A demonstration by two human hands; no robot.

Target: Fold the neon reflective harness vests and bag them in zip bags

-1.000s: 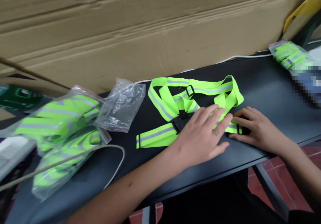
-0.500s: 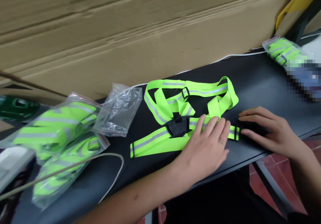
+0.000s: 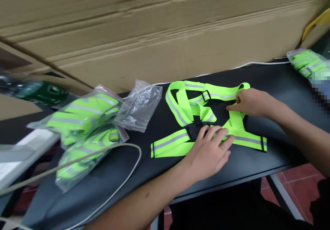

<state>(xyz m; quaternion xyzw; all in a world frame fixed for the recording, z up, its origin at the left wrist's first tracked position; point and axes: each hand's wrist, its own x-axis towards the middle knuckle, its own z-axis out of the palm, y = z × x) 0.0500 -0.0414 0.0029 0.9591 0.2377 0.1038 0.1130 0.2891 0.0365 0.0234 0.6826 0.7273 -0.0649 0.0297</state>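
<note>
A fluorescent yellow-green reflective vest [image 3: 187, 106] made of elastic straps with grey stripes lies spread on the dark table. Its belt runs along the front, with a black buckle [image 3: 195, 130] near the middle, partly covered by fingers. My left hand [image 3: 210, 151] rests flat over the belt beside the buckle, fingers apart. At the vest's right side, my right hand [image 3: 251, 102] has its fingers closed on a shoulder strap. A black slider [image 3: 206, 96] sits on the upper strap. The part of the strap inside my right hand is hidden.
Bagged reflective vests [image 3: 85, 116] lie at the left beside a clear plastic bag [image 3: 143, 104]. A pale cable [image 3: 136, 161] loops across the table's left part. A green-labelled bottle [image 3: 48, 93] is farther left. Cardboard [image 3: 180, 51] stands behind. Another bagged vest [image 3: 309, 61] sits far right.
My right hand has moved up from the table near the belt's right end and taken hold of the shoulder strap. The belt's right part is spread wider. The view has shifted left.
</note>
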